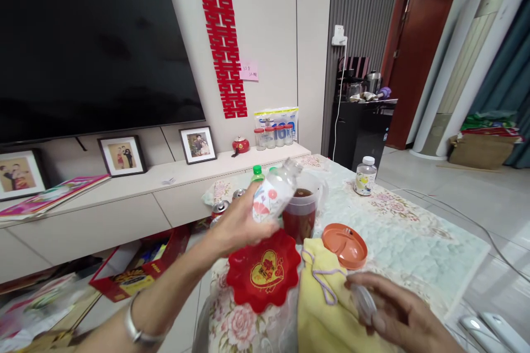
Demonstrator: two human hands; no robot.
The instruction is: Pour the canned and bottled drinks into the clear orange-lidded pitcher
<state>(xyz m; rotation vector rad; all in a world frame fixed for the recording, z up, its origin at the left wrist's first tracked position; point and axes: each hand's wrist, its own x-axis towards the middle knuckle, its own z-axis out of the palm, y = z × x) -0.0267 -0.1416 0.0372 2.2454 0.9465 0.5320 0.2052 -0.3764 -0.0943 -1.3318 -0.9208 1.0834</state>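
My left hand (236, 226) is closed round a clear plastic bottle (275, 190) with a flower label, tilted so its open neck points over a clear pitcher (302, 212) of dark red-brown liquid. My right hand (391, 311) is at the lower right, fingers curled around a small clear cap (364, 303), resting over a yellow cloth (327, 298). An orange lid (344, 244) lies beside the pitcher. A red heart-patterned dish (264, 276) sits just below my left hand.
The table (414, 237) has a floral cover. A small labelled bottle (365, 175) stands at its far side; green-capped bottles (257, 172) and cans (219, 208) stand at its left end. A TV cabinet (136, 193) with framed photos runs behind. Cables lie on the floor at right.
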